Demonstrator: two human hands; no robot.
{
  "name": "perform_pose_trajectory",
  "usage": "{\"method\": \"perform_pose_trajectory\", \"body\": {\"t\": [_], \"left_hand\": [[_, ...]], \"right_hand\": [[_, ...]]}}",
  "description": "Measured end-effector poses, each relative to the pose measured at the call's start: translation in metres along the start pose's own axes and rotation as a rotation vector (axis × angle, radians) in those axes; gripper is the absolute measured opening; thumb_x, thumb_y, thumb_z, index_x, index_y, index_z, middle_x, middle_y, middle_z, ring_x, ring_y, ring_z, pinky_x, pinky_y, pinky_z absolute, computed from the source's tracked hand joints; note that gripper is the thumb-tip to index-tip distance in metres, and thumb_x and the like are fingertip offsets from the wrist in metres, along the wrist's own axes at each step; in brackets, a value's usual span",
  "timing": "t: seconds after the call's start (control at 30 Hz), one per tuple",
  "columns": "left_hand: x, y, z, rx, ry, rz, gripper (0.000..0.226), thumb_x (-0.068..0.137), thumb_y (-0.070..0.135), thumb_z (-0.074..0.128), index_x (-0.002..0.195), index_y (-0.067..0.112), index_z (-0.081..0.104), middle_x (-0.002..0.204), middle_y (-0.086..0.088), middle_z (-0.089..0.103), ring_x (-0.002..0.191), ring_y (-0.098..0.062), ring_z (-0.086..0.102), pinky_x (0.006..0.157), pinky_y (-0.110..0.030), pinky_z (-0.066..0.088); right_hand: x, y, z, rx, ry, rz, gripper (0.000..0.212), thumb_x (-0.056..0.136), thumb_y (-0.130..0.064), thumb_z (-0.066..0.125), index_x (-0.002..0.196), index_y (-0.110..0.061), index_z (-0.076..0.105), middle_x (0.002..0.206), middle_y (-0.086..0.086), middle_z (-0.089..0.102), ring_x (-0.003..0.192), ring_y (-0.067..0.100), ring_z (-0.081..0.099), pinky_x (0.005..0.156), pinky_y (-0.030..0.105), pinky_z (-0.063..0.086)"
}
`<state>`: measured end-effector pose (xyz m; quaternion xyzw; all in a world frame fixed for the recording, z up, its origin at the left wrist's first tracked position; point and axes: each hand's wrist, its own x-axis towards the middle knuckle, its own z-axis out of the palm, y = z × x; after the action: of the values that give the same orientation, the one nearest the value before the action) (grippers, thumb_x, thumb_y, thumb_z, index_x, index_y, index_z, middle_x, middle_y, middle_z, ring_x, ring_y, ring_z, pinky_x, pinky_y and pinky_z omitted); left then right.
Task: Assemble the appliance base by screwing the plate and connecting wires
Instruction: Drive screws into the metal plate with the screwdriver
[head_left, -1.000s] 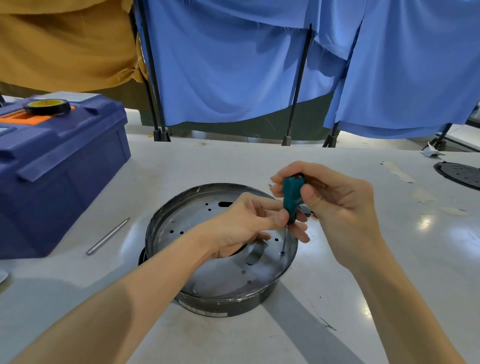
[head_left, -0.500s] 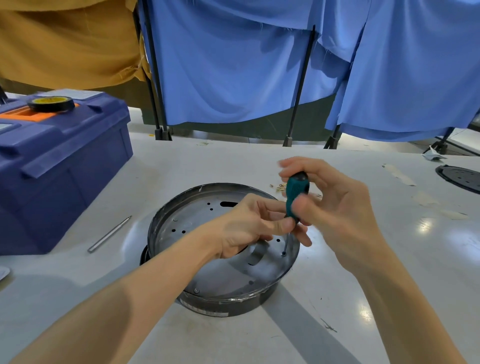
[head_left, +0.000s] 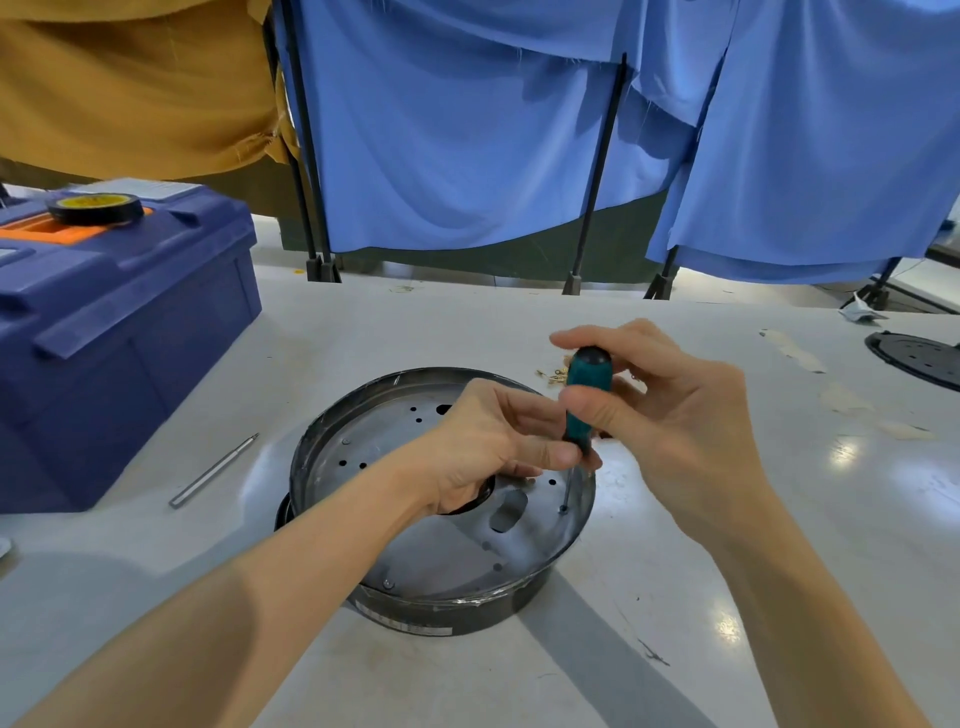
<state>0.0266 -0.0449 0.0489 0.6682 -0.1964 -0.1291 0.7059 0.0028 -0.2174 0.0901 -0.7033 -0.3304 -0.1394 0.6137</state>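
A round dark appliance base (head_left: 447, 608) lies upside down on the white table, with a perforated metal plate (head_left: 431, 551) seated inside its rim. My right hand (head_left: 670, 415) grips the green handle of a screwdriver (head_left: 584, 397), held upright. Its thin shaft comes down to a screw (head_left: 563, 509) near the plate's right edge. My left hand (head_left: 498, 441) rests over the middle of the plate, its fingertips pinched around the lower end of the screwdriver handle. A small pile of brass screws (head_left: 553, 375) lies just behind the base. No wires are visible.
A blue toolbox (head_left: 114, 332) stands at the left with a roll of black tape (head_left: 96, 208) on its lid. A thin metal rod (head_left: 213, 470) lies between toolbox and base. A black round part (head_left: 917, 358) sits at the far right. Blue cloth screens hang behind the table.
My right hand's fingers have shifted round the screwdriver handle, turning it in place. The tip stays on the same screw and my left hand has not moved.
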Motion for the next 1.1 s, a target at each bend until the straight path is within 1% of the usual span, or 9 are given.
{"method": "perform_pose_trajectory", "body": {"t": [0.2, 0.27, 0.37, 0.47, 0.57, 0.73, 0.9, 1.0, 1.1], "left_hand": [[-0.004, 0.003, 0.003, 0.028, -0.123, -0.044, 0.023, 0.089, 0.037, 0.063, 0.106, 0.026, 0.073, 0.107, -0.006, 0.073, 0.116, -0.017, 0.061, 0.096, -0.052, 0.04], [-0.004, 0.005, 0.004, 0.06, -0.088, -0.04, 0.016, 0.089, 0.033, 0.064, 0.099, 0.028, 0.075, 0.096, -0.003, 0.075, 0.103, -0.015, 0.064, 0.089, -0.049, 0.042], [-0.002, 0.002, 0.004, 0.023, -0.024, -0.006, 0.014, 0.077, 0.016, 0.074, 0.088, 0.024, 0.079, 0.086, -0.006, 0.075, 0.081, -0.016, 0.067, 0.076, -0.044, 0.038], [-0.001, 0.001, 0.004, 0.065, 0.012, 0.012, 0.026, 0.07, 0.004, 0.081, 0.09, 0.02, 0.077, 0.089, -0.005, 0.075, 0.094, -0.025, 0.068, 0.085, -0.041, 0.047], [-0.002, -0.003, 0.002, 0.356, 0.012, 0.0, 0.027, 0.072, 0.004, 0.082, 0.092, 0.02, 0.075, 0.096, -0.003, 0.074, 0.098, -0.015, 0.066, 0.093, -0.027, 0.05], [0.002, -0.011, 0.002, 0.681, -0.041, -0.026, 0.023, 0.069, -0.001, 0.083, 0.083, 0.016, 0.076, 0.09, 0.003, 0.068, 0.069, 0.003, 0.062, 0.066, -0.01, 0.047], [0.002, -0.006, 0.01, 1.07, -0.148, 0.169, 0.01, 0.085, 0.013, 0.072, 0.093, 0.012, 0.078, 0.089, 0.017, 0.052, 0.082, 0.003, 0.051, 0.069, -0.006, 0.032], [0.001, -0.005, 0.015, 1.353, -0.248, 0.313, 0.019, 0.096, 0.012, 0.058, 0.104, 0.005, 0.073, 0.109, -0.005, 0.058, 0.105, -0.021, 0.05, 0.085, -0.029, 0.038], [-0.003, -0.004, 0.022, 1.68, -0.313, 0.293, 0.024, 0.097, 0.004, 0.047, 0.114, 0.006, 0.063, 0.12, -0.009, 0.05, 0.108, -0.023, 0.045, 0.079, -0.034, 0.042]], "right_hand": [[0.004, -0.002, -0.013, 0.077, -0.103, 0.03, 0.036, 0.093, 0.014, 0.044, 0.109, -0.01, 0.066, 0.104, 0.006, 0.073, 0.095, 0.025, 0.072, 0.07, 0.041, 0.061], [0.002, -0.002, -0.01, 0.052, -0.118, 0.051, 0.021, 0.093, -0.005, 0.057, 0.108, -0.015, 0.067, 0.106, 0.007, 0.07, 0.093, 0.025, 0.069, 0.063, 0.046, 0.057], [0.002, -0.001, -0.002, -0.009, -0.035, 0.035, 0.026, 0.076, -0.02, 0.078, 0.101, -0.024, 0.071, 0.103, 0.009, 0.064, 0.095, 0.02, 0.062, 0.076, 0.038, 0.059], [0.003, 0.002, -0.001, 0.012, -0.024, -0.004, 0.032, 0.083, -0.001, 0.064, 0.107, -0.022, 0.07, 0.098, 0.002, 0.071, 0.098, 0.02, 0.067, 0.082, 0.027, 0.057], [0.002, 0.007, -0.006, 0.054, -0.027, -0.012, 0.039, 0.09, 0.012, 0.05, 0.112, -0.015, 0.068, 0.099, 0.005, 0.072, 0.092, 0.026, 0.07, 0.083, 0.032, 0.058], [0.014, -0.006, -0.046, 0.394, 0.187, -0.069, 0.025, 0.094, -0.008, 0.052, 0.111, -0.016, 0.07, 0.098, 0.008, 0.067, 0.084, 0.025, 0.06, 0.078, 0.034, 0.051], [0.018, 0.023, -0.043, -0.154, 0.22, 0.33, 0.013, 0.089, -0.021, 0.07, 0.102, -0.02, 0.074, 0.054, -0.004, 0.056, 0.043, 0.011, 0.044, 0.04, 0.017, 0.034], [0.007, 0.055, -0.017, -0.38, -0.069, 0.493, 0.031, 0.087, -0.018, 0.071, 0.118, -0.023, 0.069, 0.054, -0.011, 0.053, 0.042, 0.0, 0.044, 0.042, 0.008, 0.031], [0.003, 0.072, -0.006, -0.532, -0.143, 0.472, 0.046, 0.087, -0.004, 0.06, 0.13, -0.021, 0.064, 0.048, -0.018, 0.046, 0.038, 0.0, 0.041, 0.04, 0.008, 0.031]]}}
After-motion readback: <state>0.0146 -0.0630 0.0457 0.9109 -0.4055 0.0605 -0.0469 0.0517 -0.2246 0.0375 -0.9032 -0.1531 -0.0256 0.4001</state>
